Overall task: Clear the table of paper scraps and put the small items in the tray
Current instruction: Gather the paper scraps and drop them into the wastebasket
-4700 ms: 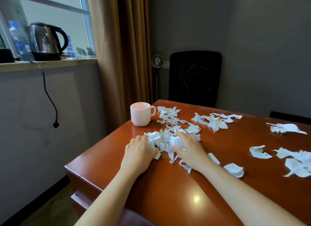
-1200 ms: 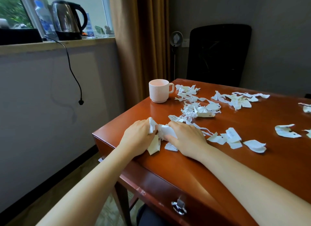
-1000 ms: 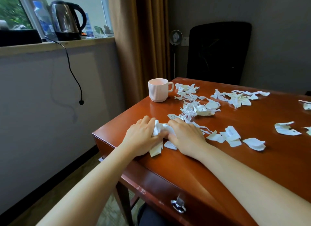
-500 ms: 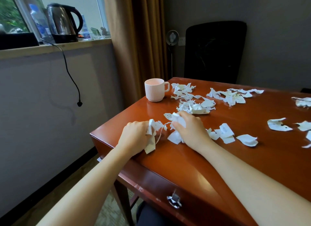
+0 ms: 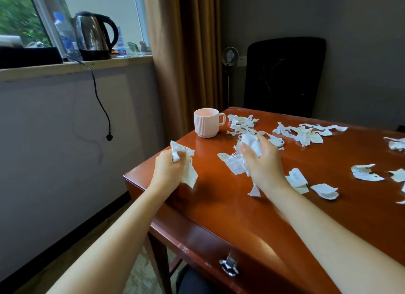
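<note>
The left grip (image 5: 168, 170) and right grip (image 5: 264, 162) each clutch crumpled scraps (image 5: 251, 143); loose scraps (image 5: 306, 134) on the bench (image 5: 219, 202) lie nearer the right.

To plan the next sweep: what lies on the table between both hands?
In the head view, bare table between left hand and right hand, except one printed scrap close beside the right hand.
</note>
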`<state>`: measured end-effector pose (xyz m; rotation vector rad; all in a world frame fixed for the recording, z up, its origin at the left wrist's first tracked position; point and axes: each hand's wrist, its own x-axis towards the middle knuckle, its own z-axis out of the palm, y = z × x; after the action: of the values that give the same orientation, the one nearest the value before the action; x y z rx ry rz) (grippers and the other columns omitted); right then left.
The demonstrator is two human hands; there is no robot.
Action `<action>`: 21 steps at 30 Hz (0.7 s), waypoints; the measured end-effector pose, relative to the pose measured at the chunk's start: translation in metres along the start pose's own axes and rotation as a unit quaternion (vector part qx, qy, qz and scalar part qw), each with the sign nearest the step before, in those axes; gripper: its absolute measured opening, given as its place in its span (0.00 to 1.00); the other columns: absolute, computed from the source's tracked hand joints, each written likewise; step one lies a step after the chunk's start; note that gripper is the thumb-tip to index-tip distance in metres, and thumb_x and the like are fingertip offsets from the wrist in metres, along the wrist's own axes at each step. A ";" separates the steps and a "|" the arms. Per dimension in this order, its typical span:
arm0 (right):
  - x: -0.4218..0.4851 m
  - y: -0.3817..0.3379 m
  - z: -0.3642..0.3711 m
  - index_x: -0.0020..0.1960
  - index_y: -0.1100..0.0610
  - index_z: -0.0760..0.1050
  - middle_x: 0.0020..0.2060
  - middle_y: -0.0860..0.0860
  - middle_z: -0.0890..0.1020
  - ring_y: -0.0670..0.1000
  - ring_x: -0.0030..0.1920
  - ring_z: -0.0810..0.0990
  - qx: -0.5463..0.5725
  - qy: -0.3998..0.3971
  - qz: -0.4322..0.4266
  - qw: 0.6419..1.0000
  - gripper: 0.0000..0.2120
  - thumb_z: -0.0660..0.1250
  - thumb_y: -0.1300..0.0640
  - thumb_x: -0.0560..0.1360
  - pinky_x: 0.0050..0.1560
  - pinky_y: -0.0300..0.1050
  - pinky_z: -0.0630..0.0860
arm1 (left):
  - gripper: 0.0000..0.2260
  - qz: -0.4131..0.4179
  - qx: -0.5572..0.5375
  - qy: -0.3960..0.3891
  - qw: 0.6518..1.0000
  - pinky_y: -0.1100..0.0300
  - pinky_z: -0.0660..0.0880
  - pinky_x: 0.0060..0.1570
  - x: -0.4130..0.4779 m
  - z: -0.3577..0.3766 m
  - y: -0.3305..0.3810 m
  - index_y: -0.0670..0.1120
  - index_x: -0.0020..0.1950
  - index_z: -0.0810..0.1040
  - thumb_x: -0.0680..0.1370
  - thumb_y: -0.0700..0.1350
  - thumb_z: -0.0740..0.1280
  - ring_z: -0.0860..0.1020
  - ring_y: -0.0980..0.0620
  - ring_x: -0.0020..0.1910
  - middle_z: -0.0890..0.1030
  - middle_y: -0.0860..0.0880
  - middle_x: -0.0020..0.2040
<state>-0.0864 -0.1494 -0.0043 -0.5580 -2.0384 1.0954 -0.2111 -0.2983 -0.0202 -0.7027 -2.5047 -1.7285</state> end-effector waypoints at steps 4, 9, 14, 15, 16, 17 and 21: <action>0.006 -0.014 -0.005 0.73 0.55 0.63 0.71 0.51 0.68 0.52 0.72 0.65 0.037 -0.039 0.006 0.999 0.25 0.62 0.49 0.78 0.66 0.44 0.65 | 0.21 0.013 -0.011 0.030 0.999 0.61 0.70 0.32 0.002 -0.021 0.012 0.35 0.43 0.80 0.81 0.50 0.57 0.76 0.49 0.32 0.80 0.43 0.35; 0.014 -0.042 -0.003 0.70 0.52 0.65 0.59 0.41 0.72 0.41 0.61 0.69 0.093 -0.100 0.011 0.991 0.22 0.61 0.49 0.78 0.52 0.33 0.69 | 0.22 0.013 -0.040 0.028 0.999 0.63 0.69 0.30 0.000 -0.056 0.017 0.32 0.47 0.79 0.81 0.50 0.57 0.74 0.53 0.28 0.76 0.43 0.32; 0.013 -0.066 0.019 0.60 0.46 0.68 0.50 0.37 0.75 0.41 0.53 0.72 0.125 -0.166 0.004 0.978 0.12 0.61 0.48 0.78 0.41 0.29 0.72 | 0.19 0.006 -0.076 0.025 0.997 0.63 0.67 0.27 -0.009 -0.093 0.014 0.37 0.51 0.81 0.82 0.50 0.57 0.71 0.53 0.23 0.72 0.53 0.21; 0.010 -0.072 0.027 0.64 0.48 0.69 0.56 0.41 0.75 0.44 0.58 0.73 0.123 -0.176 0.000 0.977 0.16 0.62 0.46 0.77 0.47 0.34 0.75 | 0.19 0.002 -0.083 0.025 0.996 0.62 0.67 0.28 -0.012 -0.102 0.013 0.36 0.52 0.81 0.82 0.50 0.57 0.70 0.54 0.22 0.71 0.53 0.20; 0.008 -0.077 0.036 0.67 0.50 0.67 0.62 0.45 0.74 0.48 0.63 0.72 0.124 -0.188 -0.001 0.974 0.22 0.63 0.44 0.76 0.54 0.42 0.77 | 0.20 -0.001 -0.088 0.024 0.996 0.61 0.66 0.30 -0.014 -0.110 0.010 0.36 0.52 0.80 0.82 0.50 0.57 0.69 0.55 0.21 0.71 0.52 0.19; 0.004 -0.084 0.044 0.70 0.50 0.65 0.66 0.47 0.72 0.51 0.66 0.71 0.125 -0.200 -0.005 0.972 0.26 0.63 0.43 0.75 0.59 0.49 0.76 | 0.20 -0.006 -0.095 0.023 0.995 0.60 0.65 0.30 -0.017 -0.118 0.008 0.36 0.52 0.80 0.82 0.50 0.57 0.69 0.56 0.20 0.71 0.52 0.18; -0.016 -0.107 0.084 0.67 0.49 0.65 0.52 0.37 0.71 0.42 0.57 0.71 0.157 -0.244 -0.020 0.957 0.19 0.61 0.47 0.78 0.52 0.36 0.71 | 0.19 -0.031 -0.092 0.035 0.995 0.62 0.64 0.27 -0.033 -0.155 -0.005 0.38 0.50 0.81 0.82 0.50 0.56 0.66 0.58 0.17 0.69 0.53 0.17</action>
<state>-0.1447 -0.2614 0.0491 -0.0824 -2.1987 1.6159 -0.2192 -0.4492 0.0265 -0.5671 -2.3679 -1.9873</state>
